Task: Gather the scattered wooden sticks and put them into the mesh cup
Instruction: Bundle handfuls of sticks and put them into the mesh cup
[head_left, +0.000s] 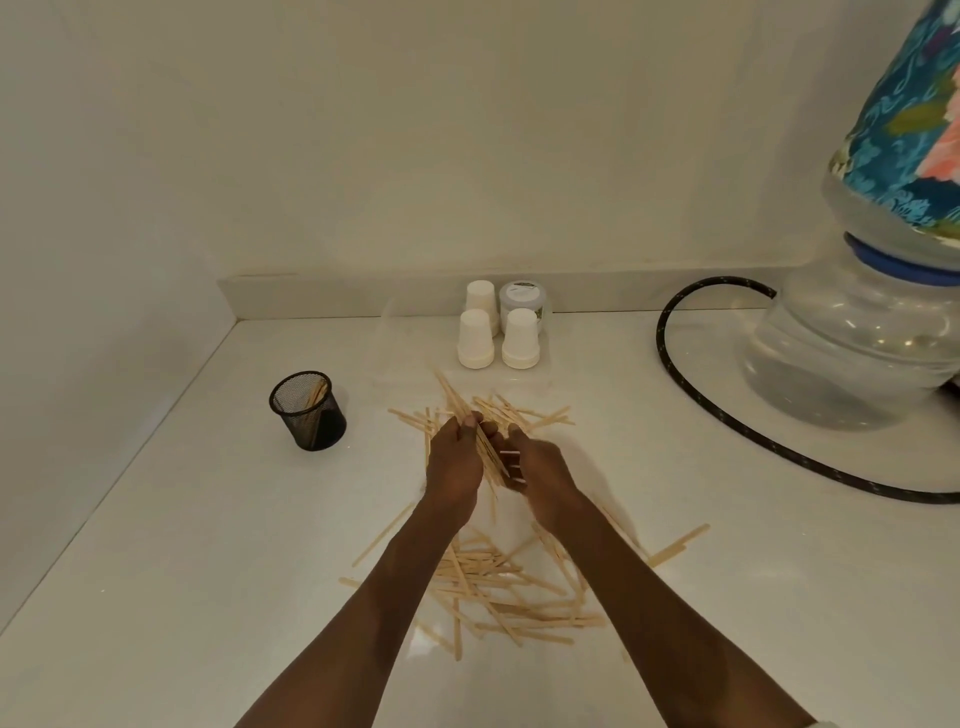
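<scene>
A bundle of sticks (485, 447) is being held above the counter (208, 545) between both hands, just over the far end of the scatter. The left hand (454, 462) is being curled round the bundle from one side, its fingers (470, 422) wrapped over the top of the sticks, while the right hand (540, 470) is being closed against the bundle's lower end from the other side, as if the sticks are being squared up. The mesh cup (308, 410) is being left standing upright well off to the left of the hands, and a few sticks are already being shown leaning inside it, so a start has been made. Far more is being left undone: a loose fan of sticks (519, 413) is lying just beyond the hands, and a thicker heap (498, 587) is lying between and under the forearms, with a stray stick (680, 543) off to the right. Beyond the scatter, white paper cups (475, 340) are standing upside down by the wall, and a large water bottle (852, 343) with a black hose (727, 415) is standing at the right. The task is being judged as early, with most sticks still to be gathered.
</scene>
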